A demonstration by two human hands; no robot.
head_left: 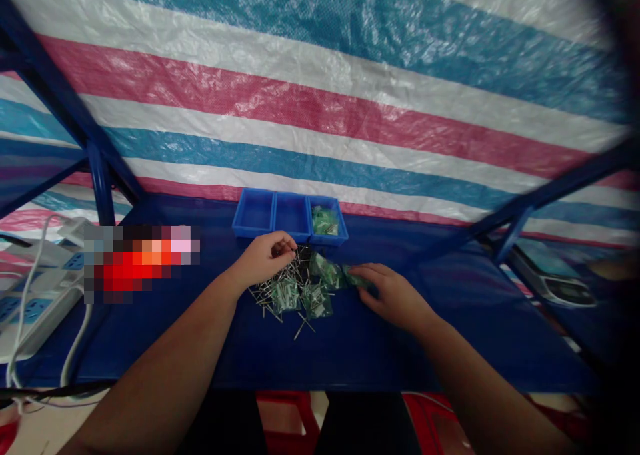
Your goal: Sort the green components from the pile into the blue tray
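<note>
Head view: pin pile mid-desk, pins lying flat, long axes every which way; too many to count. Left hand curled, fingertips pinched on pins at pile's top edge. Right hand loosely bent, fingertips on a green bag, long axis left-right. About four more bags in pile. Three blue bins behind; right one holds bags.

A loose heap of thin metal pins lies at the frame's centre on the blue surface, mixed with small clear green-tinted bags, some pins scattered toward the lower edge.
</note>
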